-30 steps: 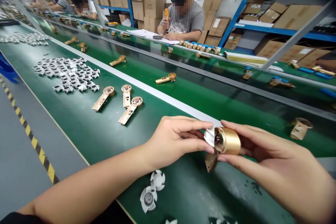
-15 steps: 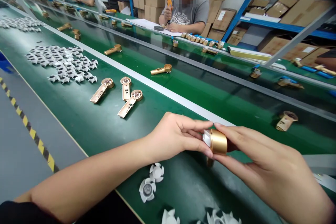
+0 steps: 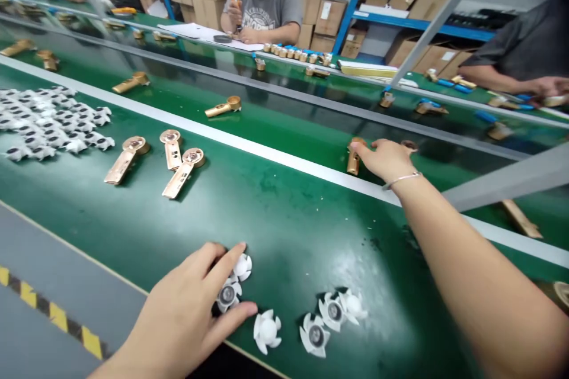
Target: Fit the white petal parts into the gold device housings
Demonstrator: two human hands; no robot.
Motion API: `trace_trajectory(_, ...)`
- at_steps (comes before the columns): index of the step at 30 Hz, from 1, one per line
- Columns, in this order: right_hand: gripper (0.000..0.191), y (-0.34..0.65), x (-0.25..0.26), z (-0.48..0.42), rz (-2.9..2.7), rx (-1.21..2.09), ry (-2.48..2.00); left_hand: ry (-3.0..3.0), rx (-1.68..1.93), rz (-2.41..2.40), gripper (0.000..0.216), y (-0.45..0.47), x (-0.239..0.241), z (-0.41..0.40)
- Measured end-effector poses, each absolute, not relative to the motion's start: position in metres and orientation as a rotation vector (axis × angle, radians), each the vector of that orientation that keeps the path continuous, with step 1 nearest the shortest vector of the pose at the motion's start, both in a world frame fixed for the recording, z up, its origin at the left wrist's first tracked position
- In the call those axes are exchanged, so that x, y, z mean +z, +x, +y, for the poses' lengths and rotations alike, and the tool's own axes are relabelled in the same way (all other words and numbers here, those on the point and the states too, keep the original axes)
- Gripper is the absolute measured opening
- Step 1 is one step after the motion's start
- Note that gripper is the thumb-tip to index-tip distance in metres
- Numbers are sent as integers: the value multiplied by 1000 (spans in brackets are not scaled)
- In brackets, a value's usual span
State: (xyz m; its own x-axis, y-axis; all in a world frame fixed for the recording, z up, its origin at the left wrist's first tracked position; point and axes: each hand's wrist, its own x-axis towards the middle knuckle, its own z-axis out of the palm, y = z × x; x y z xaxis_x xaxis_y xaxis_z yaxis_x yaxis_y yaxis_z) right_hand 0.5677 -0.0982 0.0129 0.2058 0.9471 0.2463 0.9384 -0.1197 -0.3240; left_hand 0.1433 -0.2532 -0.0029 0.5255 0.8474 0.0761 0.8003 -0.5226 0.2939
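On the belt, my right hand [image 3: 387,159] has its fingers at the round end of a gold handheld-fan housing [image 3: 353,163], gripping it; some fingertips are hidden. My left hand [image 3: 189,293] reaches over the near table, thumb and fingers spread around a white fan blade wheel [image 3: 229,294]. A second white blade wheel [image 3: 242,267] lies by its index fingertip. Just right of the thumb sits another blade wheel [image 3: 267,331], with a small group of blade wheels [image 3: 315,336] further right.
Three gold fan housings [image 3: 182,173] lie on the green table [image 3: 267,219], beside many blade wheels [image 3: 48,121] at left. More housings [image 3: 223,107] rest on the belt. A slanted metal post [image 3: 511,174] stands at right. Across the belt, a person [image 3: 267,6] holds an orange tool.
My hands have parted. The right reached forward to the belt with the gold housing; the left came down to the blade wheels on the table. The view has swung right.
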Motion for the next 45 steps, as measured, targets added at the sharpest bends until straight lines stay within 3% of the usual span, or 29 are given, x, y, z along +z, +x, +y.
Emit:
trace_trajectory(5,20,544,17,-203,-1942,172,-1971,2669,318,1343,42,164,-20,-249)
trace_trajectory(12,20,525,-9,-293,-2227,124,-1737,2532,370,1290,53,200,-5,-226)
trace_trajectory(17,27,521,-13,-288,-2434,-90,-1719,2437,486,1240,29,191,-20,-233)
trace_trajectory(21,27,522,-14,-272,-2527,-156,-1725,2312,568,1239,26,180,-23,-233)
trace_trajectory(25,19,504,9,-253,-2396,127,-1624,1995,605,1272,29,190,-5,-225)
trace_trajectory(28,17,475,40,-244,-2146,450,-1443,1830,632,1118,31,214,17,-215)
trace_trajectory(32,14,450,62,-235,-2006,645,-1292,1695,677,906,31,244,44,-199)
trace_trajectory(45,14,469,51,-221,-2119,535,-1241,1149,607,784,41,272,33,-180)
